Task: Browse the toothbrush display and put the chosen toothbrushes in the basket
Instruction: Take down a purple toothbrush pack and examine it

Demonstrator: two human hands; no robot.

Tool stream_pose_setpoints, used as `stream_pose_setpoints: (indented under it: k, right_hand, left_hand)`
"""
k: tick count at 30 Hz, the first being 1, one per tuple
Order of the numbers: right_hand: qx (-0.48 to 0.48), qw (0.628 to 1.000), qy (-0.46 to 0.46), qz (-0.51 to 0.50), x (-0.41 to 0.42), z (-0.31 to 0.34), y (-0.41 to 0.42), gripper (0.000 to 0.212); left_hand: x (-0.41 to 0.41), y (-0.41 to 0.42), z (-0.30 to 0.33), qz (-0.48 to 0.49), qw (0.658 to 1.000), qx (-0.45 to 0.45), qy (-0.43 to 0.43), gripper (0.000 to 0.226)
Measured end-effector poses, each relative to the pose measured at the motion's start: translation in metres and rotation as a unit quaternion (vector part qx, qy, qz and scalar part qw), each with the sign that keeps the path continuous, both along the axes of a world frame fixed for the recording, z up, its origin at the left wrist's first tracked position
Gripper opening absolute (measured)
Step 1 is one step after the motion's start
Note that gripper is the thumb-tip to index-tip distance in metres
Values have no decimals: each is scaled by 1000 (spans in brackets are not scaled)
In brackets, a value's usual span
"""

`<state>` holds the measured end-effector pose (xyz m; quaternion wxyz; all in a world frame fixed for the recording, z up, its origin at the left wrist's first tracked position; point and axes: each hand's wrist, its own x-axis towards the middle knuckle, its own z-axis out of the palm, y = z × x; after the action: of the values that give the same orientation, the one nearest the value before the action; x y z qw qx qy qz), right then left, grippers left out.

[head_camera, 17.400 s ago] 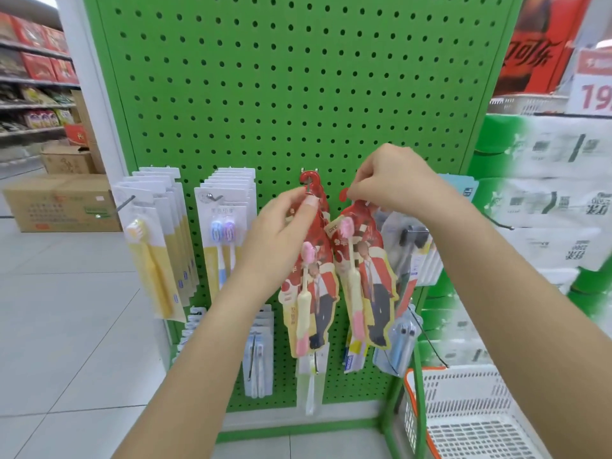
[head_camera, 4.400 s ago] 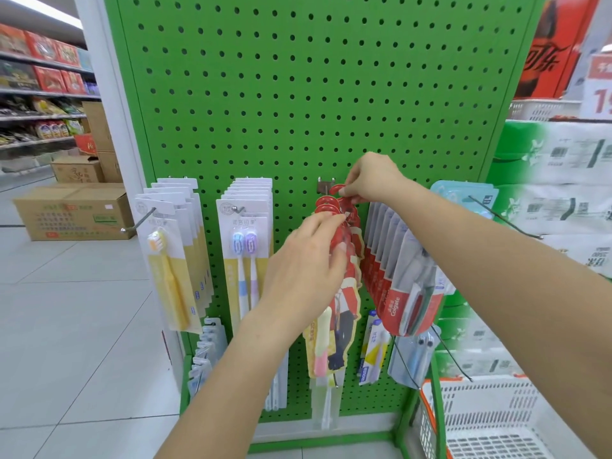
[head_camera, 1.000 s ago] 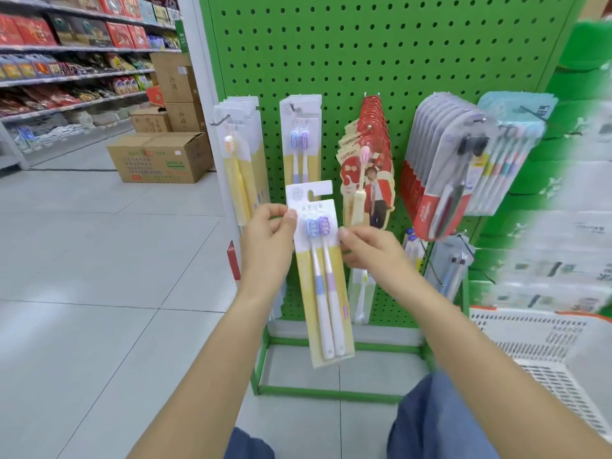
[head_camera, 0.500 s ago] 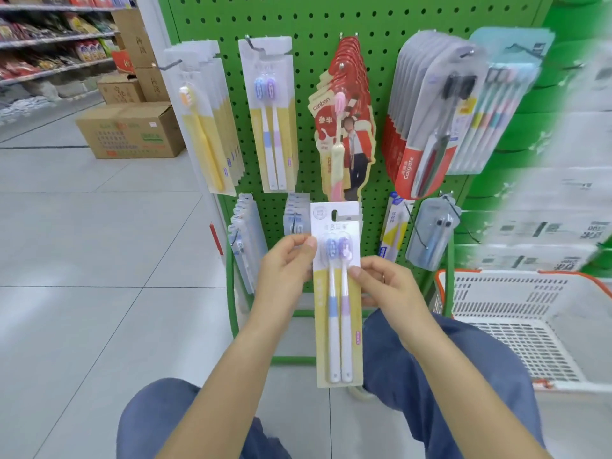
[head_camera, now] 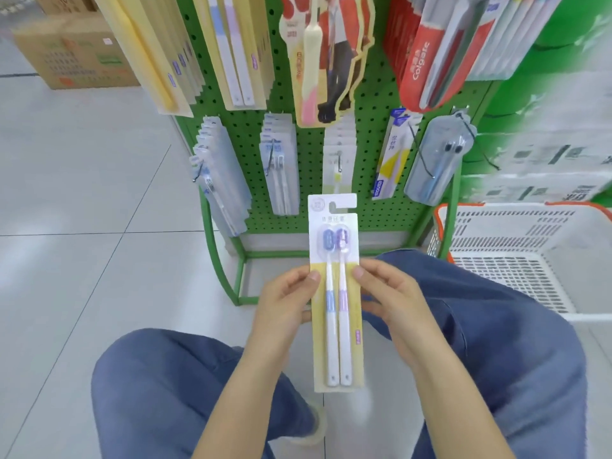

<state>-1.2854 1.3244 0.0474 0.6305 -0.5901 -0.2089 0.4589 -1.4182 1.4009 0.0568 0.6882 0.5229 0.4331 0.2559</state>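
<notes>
Toothbrush twin-pack [head_camera: 336, 293] held upright in both hands, in front of the green pegboard display [head_camera: 367, 180].
Left hand [head_camera: 281, 306] and right hand [head_camera: 394, 303] pinch its card edges, thumbs on front, above blue-trousered knees; white basket [head_camera: 530, 256] stands at right.
</notes>
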Motion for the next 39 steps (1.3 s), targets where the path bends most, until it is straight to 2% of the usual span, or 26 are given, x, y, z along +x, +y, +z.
stream_pose_setpoints:
  k: [3, 6, 8, 11, 14, 20, 31, 36, 39]
  right_hand:
    - [-1, 1000, 11, 27, -7, -5, -8, 20]
    - [8, 1000, -21, 2, -19, -8, -10, 20]
    - [19, 995, -90, -25, -26, -10, -11, 26]
    - [-5, 970, -240, -37, -33, -12, -12, 39]
    - [-21, 932, -358, -49, -36, -15, -15, 25]
    - [-11, 899, -433, -66, -32, -14, -21, 28]
    - [-4, 925, -375, -53, -30, -7, -25, 29]
    - [-14, 942, -333, -40, -31, -2, -24, 37]
    - [20, 970, -233, -60, -31, 3, -25, 38]
  left_hand:
    - [0, -3, -2, 25, 1000, -17, -6, 18]
    - [2, -7, -9, 69, 994, 76, 50, 20]
    - [3, -11, -11, 115, 978, 149, 87, 21]
    - [6, -15, -3, 148, 975, 156, 54, 14]
    - [12, -18, 6, 160, 977, 138, 34, 19]
    - [12, -21, 12, 180, 970, 160, 32, 15]
    - [9, -19, 15, 160, 967, 191, 57, 9]
    - [7, -18, 11, 126, 962, 226, 86, 33]
    - [5, -18, 8, 120, 967, 211, 73, 44]
